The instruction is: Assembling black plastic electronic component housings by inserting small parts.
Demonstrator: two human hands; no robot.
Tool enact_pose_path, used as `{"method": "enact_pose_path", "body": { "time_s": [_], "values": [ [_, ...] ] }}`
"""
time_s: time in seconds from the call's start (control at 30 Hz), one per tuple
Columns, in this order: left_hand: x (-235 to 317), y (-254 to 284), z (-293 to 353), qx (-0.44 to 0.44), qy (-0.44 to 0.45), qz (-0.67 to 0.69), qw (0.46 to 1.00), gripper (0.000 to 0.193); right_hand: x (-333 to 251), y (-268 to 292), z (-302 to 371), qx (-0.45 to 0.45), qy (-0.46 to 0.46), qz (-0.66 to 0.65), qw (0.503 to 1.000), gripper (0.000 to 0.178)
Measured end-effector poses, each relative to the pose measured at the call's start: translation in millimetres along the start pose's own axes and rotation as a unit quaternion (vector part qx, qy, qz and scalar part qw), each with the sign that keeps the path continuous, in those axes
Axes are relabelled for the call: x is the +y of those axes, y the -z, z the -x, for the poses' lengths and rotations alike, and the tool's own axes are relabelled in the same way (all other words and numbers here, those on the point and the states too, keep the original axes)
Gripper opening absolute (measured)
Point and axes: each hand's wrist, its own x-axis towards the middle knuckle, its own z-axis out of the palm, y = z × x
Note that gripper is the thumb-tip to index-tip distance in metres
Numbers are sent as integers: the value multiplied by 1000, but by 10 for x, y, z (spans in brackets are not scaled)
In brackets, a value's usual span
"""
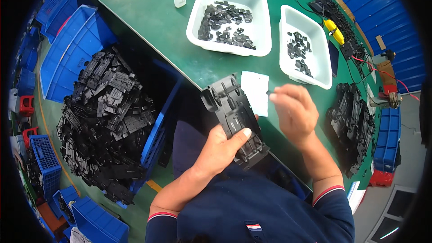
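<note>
Green tabletop [144, 11], two white tubs [261, 18] of small black pieces [227, 15], left hand [220, 150] gripping black molding [235, 108], right hand [295, 111] pinching dark bit [269, 92]

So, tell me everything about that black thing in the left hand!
The black thing is long and looks like plastic, with ridges, hollows and a chunky block at its far left corner. It slants, far end leftward, at the edge of the table. The left hand grips its near half, thumb on top; the right hand isn't touching it.
</note>
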Motion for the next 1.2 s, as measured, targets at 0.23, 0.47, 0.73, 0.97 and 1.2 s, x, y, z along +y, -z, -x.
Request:
{"method": "enact_pose_path", "body": {
  "time_s": [0.23,0.47,0.73,0.97,1.2],
  "values": [
    [39,-205,134,-18,-66,-127,990,25,-195,102,121,7,32,-9,999,41],
    [-13,-312,202,-2,-123,-201,972,18,-242,145,173,24,33,-32,999,46],
    [-8,-372,231,2,-136,-260,956,16,-298,201,168,32,13,-26,999,43],
    [-28,-384,232,9,-152,-281,948,12,-315,223,149,29,7,-27,999,40],
    [-55,-373,224,17,-173,-315,933,13,-324,240,130,24,6,-25,999,43]
  ]
}}
